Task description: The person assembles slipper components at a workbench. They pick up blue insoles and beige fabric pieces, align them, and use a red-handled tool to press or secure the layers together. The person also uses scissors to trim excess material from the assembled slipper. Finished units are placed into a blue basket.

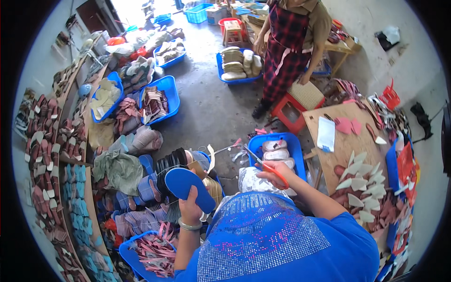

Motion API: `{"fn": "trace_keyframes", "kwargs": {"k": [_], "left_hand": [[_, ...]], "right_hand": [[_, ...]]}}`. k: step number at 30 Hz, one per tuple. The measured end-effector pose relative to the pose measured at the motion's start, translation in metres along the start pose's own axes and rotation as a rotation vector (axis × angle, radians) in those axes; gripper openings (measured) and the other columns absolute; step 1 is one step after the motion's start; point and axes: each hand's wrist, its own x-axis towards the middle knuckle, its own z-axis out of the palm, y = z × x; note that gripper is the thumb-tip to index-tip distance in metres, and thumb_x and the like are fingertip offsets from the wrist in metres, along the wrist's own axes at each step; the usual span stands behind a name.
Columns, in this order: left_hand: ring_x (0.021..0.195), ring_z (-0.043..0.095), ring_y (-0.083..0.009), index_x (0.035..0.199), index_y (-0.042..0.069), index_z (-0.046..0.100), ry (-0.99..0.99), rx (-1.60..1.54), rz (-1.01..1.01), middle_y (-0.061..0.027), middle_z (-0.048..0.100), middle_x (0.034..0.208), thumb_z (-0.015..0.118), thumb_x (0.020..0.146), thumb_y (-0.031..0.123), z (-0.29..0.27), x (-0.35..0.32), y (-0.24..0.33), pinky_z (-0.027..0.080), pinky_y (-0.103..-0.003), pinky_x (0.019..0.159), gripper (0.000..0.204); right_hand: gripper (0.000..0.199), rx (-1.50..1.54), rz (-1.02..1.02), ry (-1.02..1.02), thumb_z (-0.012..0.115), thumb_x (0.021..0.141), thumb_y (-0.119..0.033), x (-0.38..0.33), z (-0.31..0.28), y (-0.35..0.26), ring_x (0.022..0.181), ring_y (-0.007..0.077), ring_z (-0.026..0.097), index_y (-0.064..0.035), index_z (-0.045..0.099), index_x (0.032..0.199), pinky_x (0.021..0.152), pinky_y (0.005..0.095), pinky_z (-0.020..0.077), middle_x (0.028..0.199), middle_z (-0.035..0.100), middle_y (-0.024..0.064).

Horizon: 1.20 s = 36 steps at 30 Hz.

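My left hand (190,209) grips a blue shoe sole (181,183), its broad end pointing away to the left. A pale curved strip (211,159) stands up just beyond the sole; whether it is joined to it I cannot tell. My right hand (278,174) is closed round the orange handles of a pair of scissors (279,179), whose blades point forward and left, apart from the sole. Beneath the scissors lies a white plastic bag (256,178). Behind it stands a blue basket (292,141) holding several pale soles.
Stacks of dark soles (170,162) and a blue basket of pink strips (152,254) lie to the left. At right, a wooden table (345,155) carries white and pink pieces. A person in a checked apron (286,42) stands ahead beside a red stool (293,113).
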Motion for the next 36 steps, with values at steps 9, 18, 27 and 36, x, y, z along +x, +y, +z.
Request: {"fn": "trace_keyframes", "kwargs": {"k": [9, 18, 27, 36], "left_hand": [[0.088, 0.059, -0.0216, 0.136, 0.001, 0.04, 0.041, -0.03, -0.051, -0.0126, 0.057, 0.112, 0.053, 0.094, 0.018, 0.009, 0.063, 0.017, 0.051, -0.034, 0.075, 0.047], [0.104, 0.059, -0.0239, 0.133, 0.0, 0.043, -0.333, 0.163, -0.302, -0.0095, 0.05, 0.135, 0.057, 0.092, 0.01, 0.074, 0.234, 0.006, 0.05, -0.039, 0.088, 0.044], [0.103, 0.053, -0.0115, 0.126, 0.004, 0.052, -0.514, 0.549, -0.391, -0.005, 0.06, 0.114, 0.059, 0.093, 0.024, 0.112, 0.381, 0.0, 0.046, -0.03, 0.086, 0.04], [0.078, 0.051, -0.0079, 0.104, 0.005, 0.057, -0.282, 0.358, 0.026, 0.0011, 0.056, 0.082, 0.055, 0.095, 0.037, 0.1, 0.463, 0.024, 0.044, -0.026, 0.074, 0.033]], "right_hand": [[0.049, -0.38, -0.007, -0.237, 0.071, 0.08, -0.045, 0.106, -0.012, -0.064, 0.048, 0.01, 0.05, -0.0113, 0.061, 0.114, 0.044, 0.0266, 0.0406, 0.062, 0.054, 0.0003], [0.051, -0.918, 0.065, -0.222, 0.068, 0.071, -0.053, 0.207, -0.141, -0.067, 0.087, 0.0341, 0.065, -0.0117, 0.069, 0.101, 0.076, 0.0437, 0.0489, 0.094, 0.068, 0.0161], [0.024, -0.73, -0.074, 0.03, 0.076, 0.073, -0.026, 0.322, -0.268, -0.079, 0.063, 0.017, 0.062, -0.0037, 0.071, 0.081, 0.059, 0.0337, 0.0487, 0.068, 0.065, 0.008], [0.022, -0.557, 0.036, -0.096, 0.078, 0.071, -0.017, 0.463, -0.197, -0.208, 0.046, 0.0089, 0.046, -0.0009, 0.065, 0.08, 0.044, 0.0301, 0.0393, 0.056, 0.053, 0.0015]]}}
